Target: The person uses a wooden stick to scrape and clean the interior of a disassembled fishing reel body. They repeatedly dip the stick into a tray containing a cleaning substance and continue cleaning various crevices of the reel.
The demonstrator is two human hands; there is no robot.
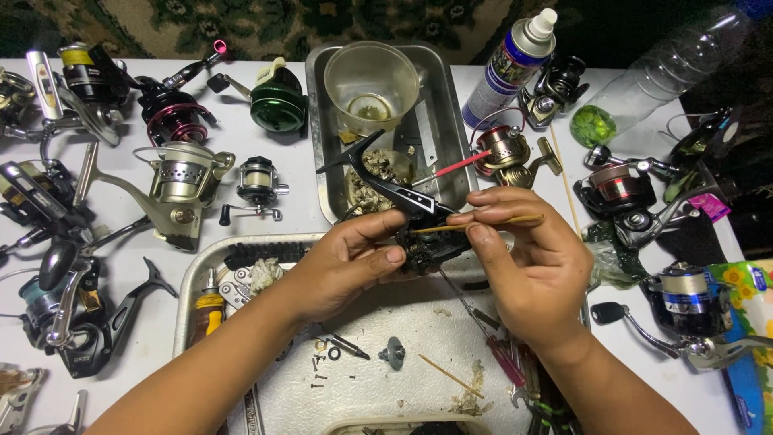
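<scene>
**Black reel body held over the tray, a thin stick at its side**

The left hand is closed around a black fishing-reel body with a long angular foot, thumb on top and fingers curled beneath it. The reel body sits between the two hands, above the near metal tray. The right hand pinches a thin wooden stick between thumb and fingertips; the stick lies level and its left end meets the reel body's side.

On the tray below lie small screws and washers, a dark round gear piece, a second wooden stick, a red-handled screwdriver and a yellow-handled tool.

Beyond the hands stands a deeper metal tray holding a clear plastic cup and a pile of dirty scraps. The white tabletop is crowded — spinning reels in silver, green, dark red and black on the left, more reels on the right, plus a blue-and-white spray can and a clear plastic bottle lying on its side. A dark patterned carpet shows past the table's far edge.
</scene>
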